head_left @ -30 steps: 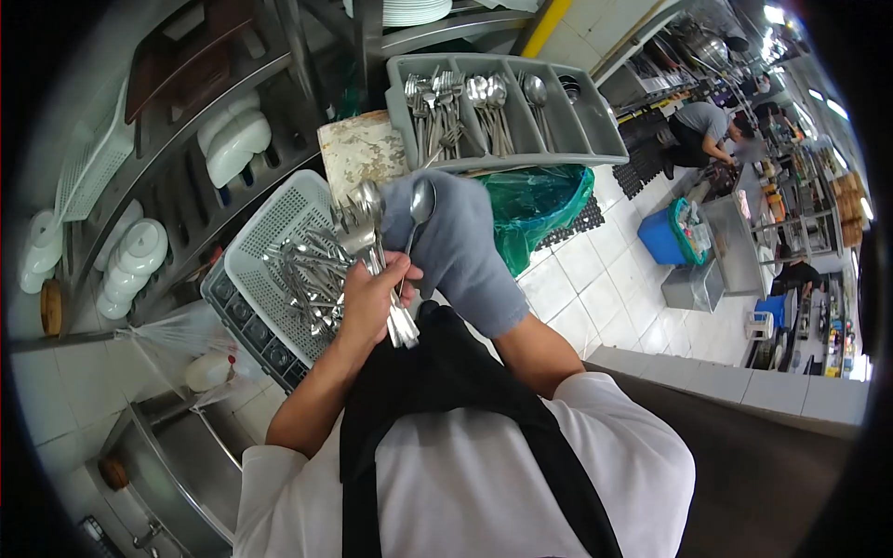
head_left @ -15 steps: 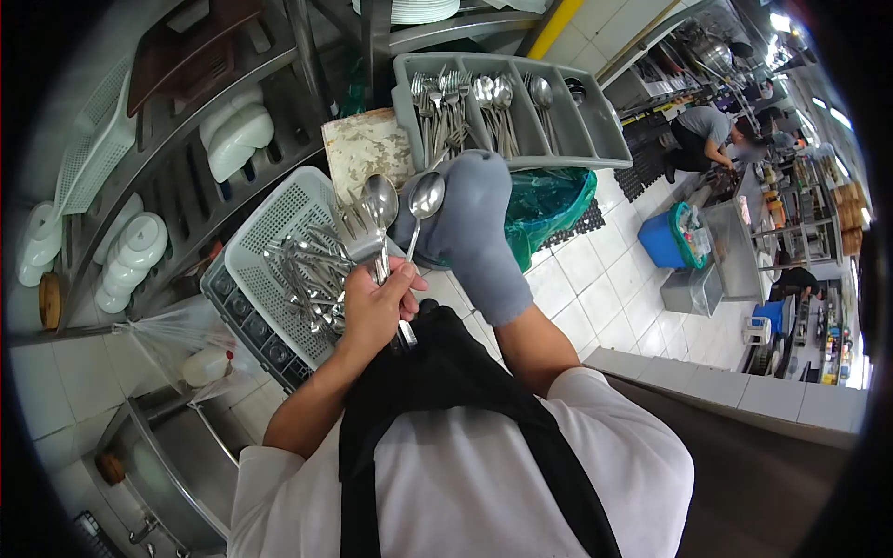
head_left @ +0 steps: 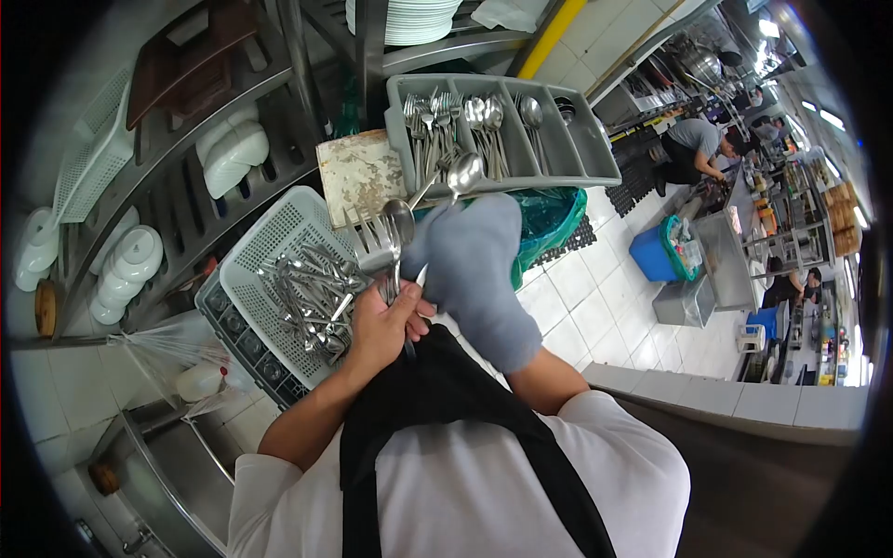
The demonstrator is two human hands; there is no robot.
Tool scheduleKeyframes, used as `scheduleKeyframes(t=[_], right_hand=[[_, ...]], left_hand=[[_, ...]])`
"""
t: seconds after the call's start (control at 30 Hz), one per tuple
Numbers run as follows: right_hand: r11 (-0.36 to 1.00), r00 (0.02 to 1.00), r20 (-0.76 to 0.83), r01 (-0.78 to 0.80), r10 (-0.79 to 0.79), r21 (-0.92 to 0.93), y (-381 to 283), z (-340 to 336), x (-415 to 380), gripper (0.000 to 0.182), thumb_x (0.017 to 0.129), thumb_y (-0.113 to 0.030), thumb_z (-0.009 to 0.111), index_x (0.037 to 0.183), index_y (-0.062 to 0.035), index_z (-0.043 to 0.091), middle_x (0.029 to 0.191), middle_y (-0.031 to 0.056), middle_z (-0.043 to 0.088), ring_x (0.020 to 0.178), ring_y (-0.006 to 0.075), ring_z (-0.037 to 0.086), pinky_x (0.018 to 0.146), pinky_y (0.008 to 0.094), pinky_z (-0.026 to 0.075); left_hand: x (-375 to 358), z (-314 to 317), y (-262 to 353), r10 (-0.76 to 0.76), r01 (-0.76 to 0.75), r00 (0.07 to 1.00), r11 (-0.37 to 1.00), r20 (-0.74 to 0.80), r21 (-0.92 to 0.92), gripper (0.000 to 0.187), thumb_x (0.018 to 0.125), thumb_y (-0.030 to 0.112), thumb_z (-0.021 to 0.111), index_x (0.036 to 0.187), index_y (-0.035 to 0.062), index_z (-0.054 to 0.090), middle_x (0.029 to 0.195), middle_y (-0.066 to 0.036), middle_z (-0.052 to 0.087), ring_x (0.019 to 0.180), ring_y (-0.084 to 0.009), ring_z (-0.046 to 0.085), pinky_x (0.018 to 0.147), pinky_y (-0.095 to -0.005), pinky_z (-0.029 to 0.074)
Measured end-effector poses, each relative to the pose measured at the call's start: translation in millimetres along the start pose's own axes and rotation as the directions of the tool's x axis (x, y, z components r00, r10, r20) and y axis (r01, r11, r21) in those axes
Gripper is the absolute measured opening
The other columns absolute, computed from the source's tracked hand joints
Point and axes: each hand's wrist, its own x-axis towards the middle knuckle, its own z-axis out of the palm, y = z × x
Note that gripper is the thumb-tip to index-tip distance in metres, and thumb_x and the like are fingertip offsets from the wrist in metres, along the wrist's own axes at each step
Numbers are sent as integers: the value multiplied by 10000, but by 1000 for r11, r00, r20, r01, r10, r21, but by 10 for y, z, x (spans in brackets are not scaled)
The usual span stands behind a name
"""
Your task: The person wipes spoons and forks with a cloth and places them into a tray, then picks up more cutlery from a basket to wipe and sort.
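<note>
Several utensils are gripped in my left hand (head_left: 383,327), among them a large fork (head_left: 376,245) and a spoon (head_left: 400,221) pointing up. A grey cloth (head_left: 479,270) covers my right hand, so its fingers are hidden. Another spoon (head_left: 464,173) rises from the cloth's upper edge, below the grey divided cutlery tray (head_left: 606,166). That tray holds forks (head_left: 430,119) and spoons (head_left: 531,115) in separate compartments. Left of my left hand, a pale perforated basket (head_left: 249,244) holds a jumbled pile of cutlery (head_left: 312,298).
A worn board (head_left: 361,177) lies beside the tray. A green-lined bin (head_left: 549,223) stands beneath it. White dishes (head_left: 233,153) sit on the slatted metal rack at left, and stacked plates (head_left: 405,20) above. A person (head_left: 693,149) bends over a counter at right.
My cloth-covered right hand has shifted downward. The spoon that was beside the left-hand utensils now stands higher and farther right, near the tray. The left hand has moved slightly right, still holding utensils.
</note>
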Motion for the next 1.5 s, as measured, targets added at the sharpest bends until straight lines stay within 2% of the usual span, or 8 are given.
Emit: scheduleKeyframes(t=[0.27,0.4,0.5,0.7,1.13,1.17,1.2,1.5], right_hand=[[902,921,-290,338,-259,269,562,94,-139,192,569,-178,745,527,-100,574,572,59,522,611,233,575,585,301,443],[108,1000,-31,30,3,994,819,193,26,175,675,-41,731,598,-35,574,627,46,580,687,84,585,546,178,437],[318,859,-346,230,377,920,635,182,113,205,774,-116,751,701,-12,590,602,61,590,632,113,593,578,244,481],[815,945,-316,247,-84,524,226,-13,-192,175,700,-139,728,642,-79,574,655,61,543,670,191,551,630,298,445],[840,836,-116,542,-536,26,255,510,98,219,608,-206,735,792,-139,640,816,66,558,779,252,527,737,332,423],[668,962,131,66,-241,742,360,1178,315,162,624,-235,724,757,-158,673,833,69,594,756,226,548,711,311,437],[669,959,135,70,-249,740,253,1148,362,162,624,-235,724,757,-158,673,833,69,594,756,226,548,711,311,437],[961,963,52,267,-264,-68,-286,511,551,159,711,-214,655,847,-133,637,849,31,637,762,188,591,696,276,454]], left_hand=[[-37,-20,66,-119,120,993,988,20,-101,343,980,317,520,1077,6,626,810,-87,653,564,-100,580,502,-220,468],[-93,13,54,-119,117,993,988,-15,-101,359,989,322,498,1137,5,577,864,-135,674,620,-138,641,517,-225,489],[-121,-22,77,-72,64,995,992,-73,-106,314,999,282,475,1113,-3,544,873,-145,679,570,-125,616,485,-225,476],[-156,-193,49,18,-77,941,984,-338,-163,248,1003,227,463,1056,-4,533,795,-113,654,449,-81,459,394,-217,347],[-259,-288,-28,36,-99,932,982,-361,-160,250,995,261,494,1060,25,544,797,-100,654,474,-81,483,408,-218,357],[-257,-295,-37,33,-104,929,979,-368,-176,247,995,258,494,1060,25,544,798,-100,655,474,-81,484,408,-218,357],[-258,-302,-47,29,-107,927,976,-375,-189,243,995,254,494,1059,25,544,799,-100,656,474,-82,485,408,-219,356],[-205,-374,-2,39,-144,907,964,-419,-222,224,995,214,484,1059,3,523,794,-109,644,452,-85,464,397,-225,340]])
